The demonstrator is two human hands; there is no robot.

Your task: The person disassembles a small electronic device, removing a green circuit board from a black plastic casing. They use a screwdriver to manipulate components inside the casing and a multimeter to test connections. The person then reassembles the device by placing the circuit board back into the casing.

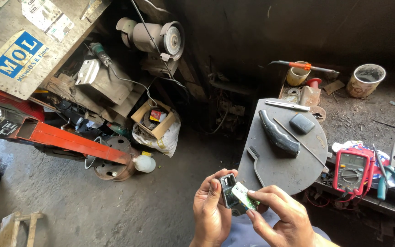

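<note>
left hand (pixel 211 206): near centre of the scene, low in view; fingers curled around a small dark case (pixel 227 188), thumb along its near side, gripping it.
right hand (pixel 277 215): just right of the left hand; thumb and forefinger pinch the right end of a small green circuit board (pixel 242 195).
relation: board lies between the two hands, touching the case on its left end; both hands are on the pair, left hand carries the case, right hand carries the board.
long axis: board runs from upper left to lower right, slanting out of the case toward the right hand.
case look: small, dark, boxy, shiny rim, open face turned up toward the camera; inside too small to read.
board look: thin, pale green, flat, small; parts on it too blurred to tell.
far right: round grey metal plate (pixel 298 169) with a black handle (pixel 277 134), a small black pad (pixel 301 123) and a thin rod (pixel 298 142) on it, well apart from the hands.
right edge: red meter (pixel 352 170) and teal-handled pliers (pixel 392 176) on a bench, near each other.
left: grey floor (pixel 115 210), red metal beam (pixel 69 142), clutter beyond.
</note>
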